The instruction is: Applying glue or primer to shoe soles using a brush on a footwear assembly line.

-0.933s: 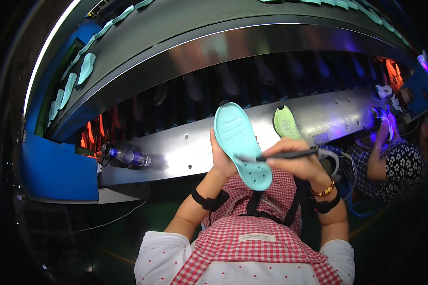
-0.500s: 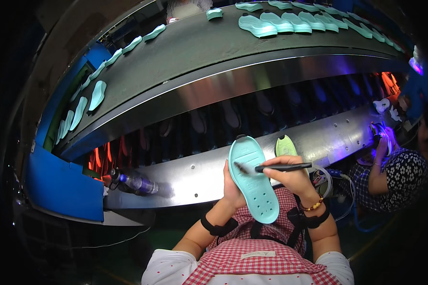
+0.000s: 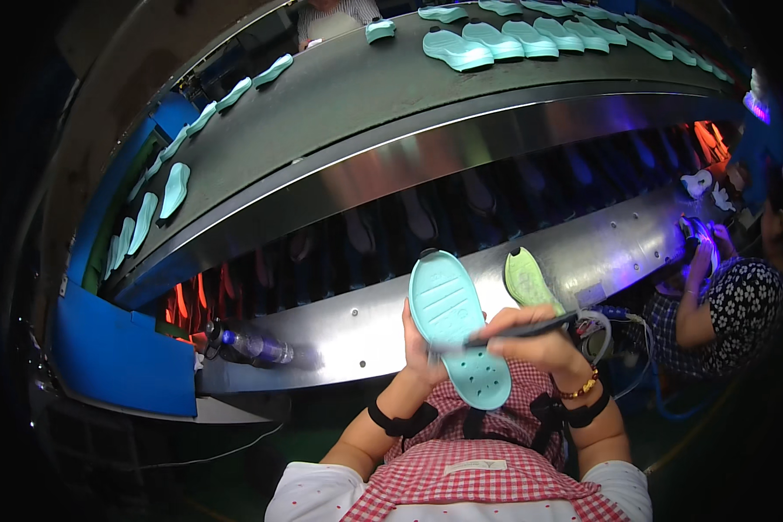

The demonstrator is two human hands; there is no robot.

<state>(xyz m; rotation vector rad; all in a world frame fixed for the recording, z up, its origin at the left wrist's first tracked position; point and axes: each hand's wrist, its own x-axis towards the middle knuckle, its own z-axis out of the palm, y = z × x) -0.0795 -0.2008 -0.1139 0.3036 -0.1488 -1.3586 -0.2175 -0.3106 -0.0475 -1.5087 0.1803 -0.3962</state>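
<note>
My left hand (image 3: 418, 346) grips the edge of a turquoise shoe sole (image 3: 445, 292), held up with its ridged face toward me and its holed end lowest. In my right hand (image 3: 538, 342) is the black handle of a brush (image 3: 531, 329). Its bristle end is smeared by motion and lies across the sole's middle, just above the holes. Behind my right hand a light green sole (image 3: 525, 278) with a dark tip rests on the metal ledge (image 3: 383, 329); its lower part is hidden by the hand.
A dark conveyor belt (image 3: 339, 104) beyond carries several turquoise soles (image 3: 458, 50). Below it, soles sit in a slot with an orange glow (image 3: 181, 303). A clear bottle (image 3: 257, 346) lies at left on the ledge. At right a co-worker (image 3: 731, 304) handles a shoe part beside white tubing (image 3: 602, 326).
The brush has moved down the sole from its upper middle toward the holes. My left hand and the sole have shifted slightly left. The soles on the belt have slid a little left.
</note>
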